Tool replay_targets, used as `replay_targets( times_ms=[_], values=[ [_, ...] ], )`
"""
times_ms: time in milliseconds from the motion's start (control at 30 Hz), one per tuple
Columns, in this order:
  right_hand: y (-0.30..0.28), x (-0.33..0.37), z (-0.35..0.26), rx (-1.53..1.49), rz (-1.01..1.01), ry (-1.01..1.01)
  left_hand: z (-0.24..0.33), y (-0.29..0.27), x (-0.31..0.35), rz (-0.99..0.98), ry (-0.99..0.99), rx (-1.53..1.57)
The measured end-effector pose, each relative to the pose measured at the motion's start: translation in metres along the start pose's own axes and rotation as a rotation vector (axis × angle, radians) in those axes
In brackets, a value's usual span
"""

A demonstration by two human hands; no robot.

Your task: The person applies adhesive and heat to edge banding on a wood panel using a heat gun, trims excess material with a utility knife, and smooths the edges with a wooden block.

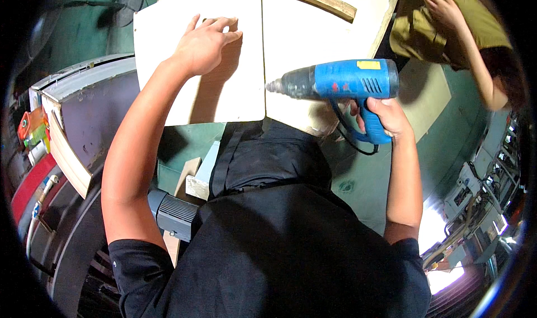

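A blue heat gun [341, 80] is gripped by its handle in my right hand [390, 116]. Its dark metal nozzle points left, above the seam between two pale boards, and a black cord loops down beside the handle. Over the left board [159, 49] reaches my left hand [206, 45], fingers apart and slightly bent, with a shadow falling below it. Nothing shows in that hand; whether its fingertips touch the board I cannot tell. On the right board [291, 46] lies a curved wooden strip [313, 0], beyond the heat gun.
A person in olive clothing [417, 30] is at the far right, one hand raised. To my left stands a purple-grey cabinet [100, 105] with a curved pale panel [68, 150] against it. A grey ribbed motor-like housing [176, 213] sits beside my left elbow.
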State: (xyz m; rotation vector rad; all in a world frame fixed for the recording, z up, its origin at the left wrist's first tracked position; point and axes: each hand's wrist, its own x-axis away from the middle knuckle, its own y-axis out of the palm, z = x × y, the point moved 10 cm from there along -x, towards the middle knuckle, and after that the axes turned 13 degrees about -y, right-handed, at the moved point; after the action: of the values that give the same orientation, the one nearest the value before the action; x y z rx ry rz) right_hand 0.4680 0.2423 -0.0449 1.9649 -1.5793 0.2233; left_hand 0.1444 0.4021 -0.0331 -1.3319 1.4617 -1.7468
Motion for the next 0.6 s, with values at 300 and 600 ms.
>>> replay_targets(
  times_ms=[300, 600],
  values=[
    [0.002, -0.021, 0.003, -0.069, 0.089, -0.066, 0.001, 0.003, 0.000, 0.016, -0.012, 0.020],
    [0.011, 0.016, 0.007, 0.054, -0.094, 0.029, -0.007, 0.007, 0.005, 0.000, -0.042, 0.043]
  ],
)
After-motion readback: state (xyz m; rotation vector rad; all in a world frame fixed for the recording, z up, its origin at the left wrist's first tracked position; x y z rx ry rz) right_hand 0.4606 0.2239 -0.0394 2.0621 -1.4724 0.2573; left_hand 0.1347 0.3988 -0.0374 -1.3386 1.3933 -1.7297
